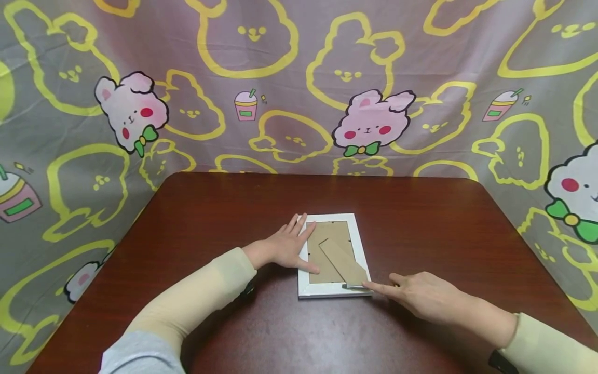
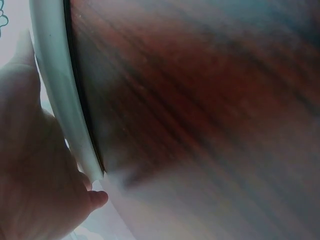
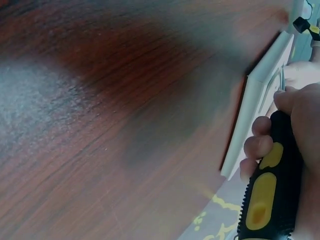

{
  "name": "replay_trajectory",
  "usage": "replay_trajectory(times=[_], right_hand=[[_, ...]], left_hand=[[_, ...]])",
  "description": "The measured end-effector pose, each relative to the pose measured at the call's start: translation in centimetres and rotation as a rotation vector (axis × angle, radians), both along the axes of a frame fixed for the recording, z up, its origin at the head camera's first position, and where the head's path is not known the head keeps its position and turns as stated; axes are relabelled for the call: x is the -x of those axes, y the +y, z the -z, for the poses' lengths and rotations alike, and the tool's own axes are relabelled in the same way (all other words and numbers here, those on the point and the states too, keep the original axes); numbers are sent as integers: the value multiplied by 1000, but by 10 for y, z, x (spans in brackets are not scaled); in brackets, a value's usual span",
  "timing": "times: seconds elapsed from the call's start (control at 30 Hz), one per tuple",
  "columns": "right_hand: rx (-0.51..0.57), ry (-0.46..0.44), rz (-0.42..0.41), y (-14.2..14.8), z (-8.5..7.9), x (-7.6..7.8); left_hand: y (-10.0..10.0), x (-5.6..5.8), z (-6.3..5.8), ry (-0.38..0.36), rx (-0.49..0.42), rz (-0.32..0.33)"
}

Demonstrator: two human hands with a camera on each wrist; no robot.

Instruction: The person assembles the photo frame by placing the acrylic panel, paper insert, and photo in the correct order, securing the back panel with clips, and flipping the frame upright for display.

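Note:
A white picture frame (image 1: 362,254) lies face down on the table, its brown backing board (image 1: 322,267) and stand leg (image 1: 344,259) facing up. My left hand (image 1: 288,246) rests spread over the frame's left side, thumb on the backing board. In the left wrist view, the left hand (image 2: 40,165) lies along the white edge. At the frame's lower right corner, my right hand (image 1: 422,295) grips a tool with a black-and-yellow handle (image 3: 267,192), index finger extended along its thin metal part (image 1: 357,285). The metal part lies over the lower border; its exact kind is unclear.
The dark red-brown table (image 1: 224,208) has rounded far corners. A patterned curtain (image 1: 299,83) with rabbit drawings hangs behind it and on both sides.

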State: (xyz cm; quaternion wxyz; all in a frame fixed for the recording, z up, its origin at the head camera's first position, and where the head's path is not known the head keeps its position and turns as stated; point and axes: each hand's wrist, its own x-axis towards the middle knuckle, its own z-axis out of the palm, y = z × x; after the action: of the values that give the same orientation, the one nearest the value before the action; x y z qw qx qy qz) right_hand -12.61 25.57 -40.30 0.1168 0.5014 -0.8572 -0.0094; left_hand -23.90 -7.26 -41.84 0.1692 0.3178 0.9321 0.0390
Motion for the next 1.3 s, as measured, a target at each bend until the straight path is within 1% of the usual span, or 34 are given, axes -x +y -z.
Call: replay_trajectory(times=[0.23,0.43,0.53,0.73,0.83,1.0,1.07,1.13,1.23,1.3], right_hand=[[-31,44,19,-10,1,4],[-35,42,46,-16,3,6],[-33,74,27,-16,3,9],[16,149,-55,-18,1,15],[50,168,-59,-19,0,16],[121,163,-11,-21,2,16],[139,145,22,-22,3,16],[136,134,53,-24,4,16],[123,112,91,-25,4,17],[113,100,102,-26,4,18]], left_hand=[[1,0,1,23,23,6],[2,-2,1,-5,17,0],[2,-2,1,-10,24,-4],[1,-3,0,-3,15,-4],[1,-3,0,2,15,-4],[0,-3,-3,8,20,-2],[0,-2,-4,9,23,-1],[0,-2,-4,4,21,-2],[0,1,0,-3,12,-6],[0,2,3,-10,4,-11]])
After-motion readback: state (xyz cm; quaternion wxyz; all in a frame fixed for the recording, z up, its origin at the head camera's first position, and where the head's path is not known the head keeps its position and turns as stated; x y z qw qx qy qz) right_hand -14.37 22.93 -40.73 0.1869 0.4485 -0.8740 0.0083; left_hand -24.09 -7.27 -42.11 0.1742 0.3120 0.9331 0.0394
